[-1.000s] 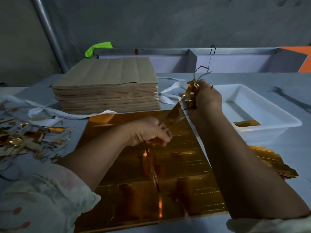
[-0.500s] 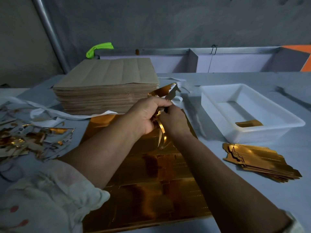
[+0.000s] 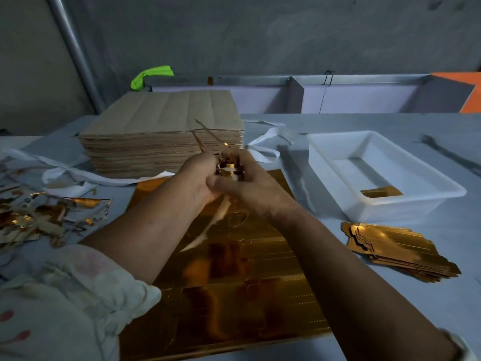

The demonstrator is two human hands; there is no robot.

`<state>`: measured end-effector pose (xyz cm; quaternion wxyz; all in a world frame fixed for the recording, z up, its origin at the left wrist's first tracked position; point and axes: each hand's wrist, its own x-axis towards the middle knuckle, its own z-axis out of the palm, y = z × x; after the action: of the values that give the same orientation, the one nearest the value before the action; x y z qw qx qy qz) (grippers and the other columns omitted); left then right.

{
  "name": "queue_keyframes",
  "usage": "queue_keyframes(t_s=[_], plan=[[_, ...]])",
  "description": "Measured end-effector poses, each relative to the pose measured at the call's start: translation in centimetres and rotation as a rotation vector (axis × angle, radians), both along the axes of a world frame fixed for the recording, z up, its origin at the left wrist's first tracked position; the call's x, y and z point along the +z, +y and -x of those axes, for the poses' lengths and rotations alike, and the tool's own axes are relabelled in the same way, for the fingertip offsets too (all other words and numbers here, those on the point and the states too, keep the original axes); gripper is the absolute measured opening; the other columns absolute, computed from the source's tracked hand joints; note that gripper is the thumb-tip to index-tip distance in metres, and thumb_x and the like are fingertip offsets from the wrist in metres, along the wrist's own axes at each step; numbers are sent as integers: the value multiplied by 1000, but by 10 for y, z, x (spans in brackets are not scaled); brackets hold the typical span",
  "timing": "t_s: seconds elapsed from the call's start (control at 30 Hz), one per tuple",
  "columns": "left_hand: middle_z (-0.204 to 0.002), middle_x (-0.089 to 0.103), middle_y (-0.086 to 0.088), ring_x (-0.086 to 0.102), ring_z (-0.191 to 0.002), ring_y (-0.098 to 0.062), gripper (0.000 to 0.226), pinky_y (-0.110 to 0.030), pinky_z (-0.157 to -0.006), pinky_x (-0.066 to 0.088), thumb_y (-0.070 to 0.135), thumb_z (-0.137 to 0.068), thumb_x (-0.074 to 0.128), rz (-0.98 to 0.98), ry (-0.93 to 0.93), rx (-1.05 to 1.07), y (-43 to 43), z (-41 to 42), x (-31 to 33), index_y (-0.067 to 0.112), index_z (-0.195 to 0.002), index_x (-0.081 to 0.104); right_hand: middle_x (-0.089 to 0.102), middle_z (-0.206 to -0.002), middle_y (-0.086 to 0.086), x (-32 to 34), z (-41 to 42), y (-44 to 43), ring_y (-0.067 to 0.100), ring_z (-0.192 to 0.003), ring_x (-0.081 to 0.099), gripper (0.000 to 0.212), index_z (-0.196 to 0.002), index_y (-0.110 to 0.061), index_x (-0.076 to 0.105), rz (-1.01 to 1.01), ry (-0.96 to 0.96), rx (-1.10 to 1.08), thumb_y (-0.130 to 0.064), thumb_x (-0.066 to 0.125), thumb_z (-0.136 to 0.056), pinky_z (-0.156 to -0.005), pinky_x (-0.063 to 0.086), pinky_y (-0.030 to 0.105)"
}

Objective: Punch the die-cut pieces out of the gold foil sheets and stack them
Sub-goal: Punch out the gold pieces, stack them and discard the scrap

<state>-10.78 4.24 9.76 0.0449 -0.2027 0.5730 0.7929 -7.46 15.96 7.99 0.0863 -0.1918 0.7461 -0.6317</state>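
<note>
A gold foil sheet (image 3: pixel 234 287) lies flat on the table in front of me, its die-cut lines showing. Above its far end, my left hand (image 3: pixel 194 178) and my right hand (image 3: pixel 250 186) are pressed together around a crumpled wad of gold foil scrap (image 3: pixel 230 168). Thin strips stick up out of the wad and one long strip hangs down below the hands. A stack of punched gold pieces (image 3: pixel 398 251) lies to the right of the sheet.
A thick pile of brown-backed sheets (image 3: pixel 161 134) stands behind the hands. A white plastic tray (image 3: pixel 390 201) at the right holds one gold piece (image 3: pixel 381 192). Foil scraps (image 3: pixel 44 217) and white strips (image 3: pixel 67 175) litter the left side.
My right hand, which was raised and pulling a scrap strip off the sheet, came down to meet my left. Both hands have bunched the loose strip into a wad.
</note>
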Motion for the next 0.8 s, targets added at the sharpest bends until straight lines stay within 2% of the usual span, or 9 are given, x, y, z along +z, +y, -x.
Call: queue_keyframes(t_s=[0.07,0.13,0.27,0.33,0.4,0.5,0.63,0.73,0.8], plan=[[-57,65,-13,65,-45,-22,28,-27,-37,51,2,-100,36,11,-19,-78,2,-5,2,1,-84,59,66,-108,-1,-5,6,0,15,-97,67,48,-123,-32,49,-99,64,-82,-12,73,-86,-86,58,35],[-67,66,-12,65,-51,-20,24,-25,-42,52,0,-99,38,73,-47,-150,6,-10,3,4,-87,58,68,-102,-1,-9,12,2,11,-89,70,39,-116,-29,55,-223,139,-226,-11,72,-86,-80,60,32],[-80,64,-13,65,-59,-19,16,-26,-44,53,0,-96,48,171,-9,-243,8,-11,1,4,-88,61,72,-96,7,-17,18,5,23,-84,73,21,-103,-23,65,-90,-57,-336,-9,69,-87,-76,62,46],[-83,68,-12,69,-64,-18,8,-30,-54,57,4,-93,57,222,2,-329,6,-10,3,6,-91,64,72,-90,5,-21,21,7,23,-83,71,14,-92,-26,65,-177,-8,-447,-12,64,-90,-77,61,43],[-92,70,-10,69,-81,-20,7,-37,-75,59,15,-88,67,306,17,-433,1,-11,1,11,-94,67,72,-87,8,-24,25,11,26,-81,69,15,-89,-22,65,-161,-29,-540,-10,57,-92,-76,59,44],[-111,71,-6,66,-108,-24,49,-44,-96,48,43,-64,79,437,-12,-632,-8,-17,-7,23,-108,68,71,-84,11,-24,31,20,28,-75,64,15,-92,-14,66,33,-177,-605,-7,53,-92,-69,53,40],[-123,67,-8,55,-122,-29,63,-57,-108,35,46,-62,79,449,-73,-806,-8,-28,-28,17,-115,63,66,-73,8,-19,34,21,25,-70,61,23,-85,-12,64,268,-314,-670,-4,44,-92,-66,51,39],[-137,51,-17,53,-121,-41,102,-63,-100,42,50,-44,91,261,-123,-748,-4,-32,-43,15,-132,52,66,-74,6,-17,32,18,22,-67,62,24,-91,-12,65,329,-328,-674,-4,43,-92,-59,51,36],[-132,50,-19,59,-112,-44,109,-62,-89,50,48,-33,96,18,-139,-722,0,-34,-47,14,-128,54,68,-74,7,-17,29,15,22,-67,63,23,-88,-13,65,300,-293,-670,-3,45,-92,-58,51,33]])
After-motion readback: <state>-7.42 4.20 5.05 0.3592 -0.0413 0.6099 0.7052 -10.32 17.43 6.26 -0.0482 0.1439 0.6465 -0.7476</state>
